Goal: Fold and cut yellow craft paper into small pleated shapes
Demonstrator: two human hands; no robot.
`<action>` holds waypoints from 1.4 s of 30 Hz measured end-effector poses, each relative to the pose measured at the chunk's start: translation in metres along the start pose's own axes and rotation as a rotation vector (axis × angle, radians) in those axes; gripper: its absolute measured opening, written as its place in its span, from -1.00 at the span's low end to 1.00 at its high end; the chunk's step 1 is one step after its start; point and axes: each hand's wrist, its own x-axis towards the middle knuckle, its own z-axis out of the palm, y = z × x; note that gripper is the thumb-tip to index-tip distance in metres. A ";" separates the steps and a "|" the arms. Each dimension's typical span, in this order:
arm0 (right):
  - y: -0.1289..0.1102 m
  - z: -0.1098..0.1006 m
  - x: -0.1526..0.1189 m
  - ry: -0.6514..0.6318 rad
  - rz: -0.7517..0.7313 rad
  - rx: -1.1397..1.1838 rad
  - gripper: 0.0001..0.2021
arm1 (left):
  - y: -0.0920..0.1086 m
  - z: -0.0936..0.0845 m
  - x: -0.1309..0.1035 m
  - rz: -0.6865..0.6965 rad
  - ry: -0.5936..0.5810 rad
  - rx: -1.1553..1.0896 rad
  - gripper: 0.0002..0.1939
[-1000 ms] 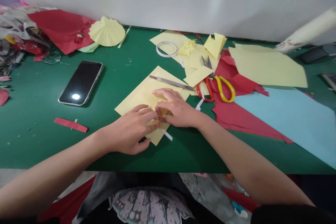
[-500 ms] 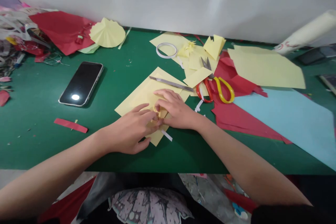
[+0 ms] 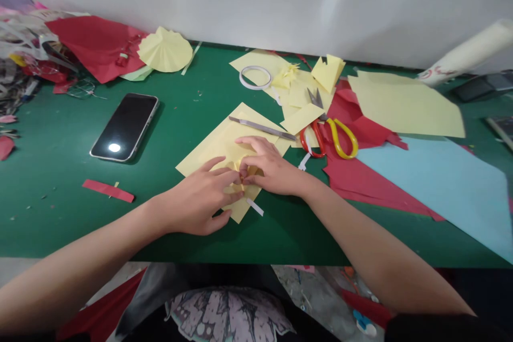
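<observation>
Both hands meet over a pale yellow paper sheet lying on the green table. My left hand reaches in from the left, its fingertips on a small folded yellow paper piece. My right hand pinches at the same piece with thumb and index finger, and the fingers cover much of it. A narrow white strip sticks out beneath my left fingertips. Just beyond the hands, a slim metal craft knife rests across the sheet.
Scissors with red and yellow handles lie right of the sheet, among yellow scraps and red paper. Behind is a tape roll. A phone and a red strip lie left; light blue paper is at right.
My right thumb and index finger have shifted slightly and drawn closer together at the folded paper. My left hand stays almost in place, and the things around have not moved.
</observation>
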 end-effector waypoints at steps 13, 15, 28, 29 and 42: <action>0.003 0.005 0.009 0.123 0.151 0.108 -0.88 | 0.001 0.001 0.001 0.027 0.040 -0.026 -0.73; 0.004 0.006 0.011 0.145 0.172 0.097 -0.89 | 0.002 0.001 0.000 0.023 0.048 -0.020 -0.73; 0.007 0.015 0.012 0.312 0.143 0.033 -0.87 | -0.002 0.015 0.008 0.017 0.164 0.075 -0.71; 0.008 0.015 0.012 0.320 0.126 0.045 -0.87 | -0.003 0.015 0.009 0.003 0.148 0.081 -0.69; 0.016 -0.018 -0.007 0.055 0.150 0.147 -0.85 | -0.008 0.009 0.002 -0.022 0.011 0.021 -0.62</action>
